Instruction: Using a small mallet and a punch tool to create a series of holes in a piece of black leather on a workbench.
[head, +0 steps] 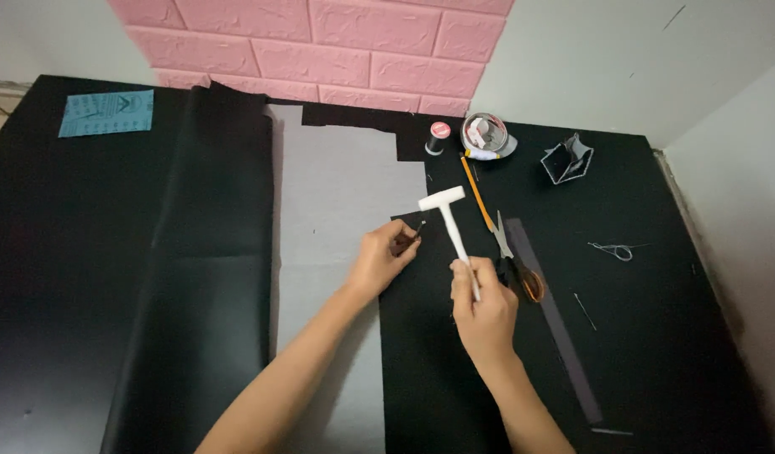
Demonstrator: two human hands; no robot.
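Note:
My right hand (484,307) grips the handle of a small white hammer (449,215), its head raised above the black fabric piece (421,353). My left hand (387,256) pinches a thin dark metal tool (419,228) upright at the top left corner of that black piece, just below and left of the hammer head. Under both lies a grey sheet (337,193), with a long black fabric (211,252) folded over its left side.
Scissors with orange handles (515,262) and a pencil (476,192) lie right of the hammer. A thread spool (437,139), a tape roll (485,134), a small pouch (567,160), thread snips (616,250), a grey strip (554,319) and a blue paper (106,113) sit around the black table.

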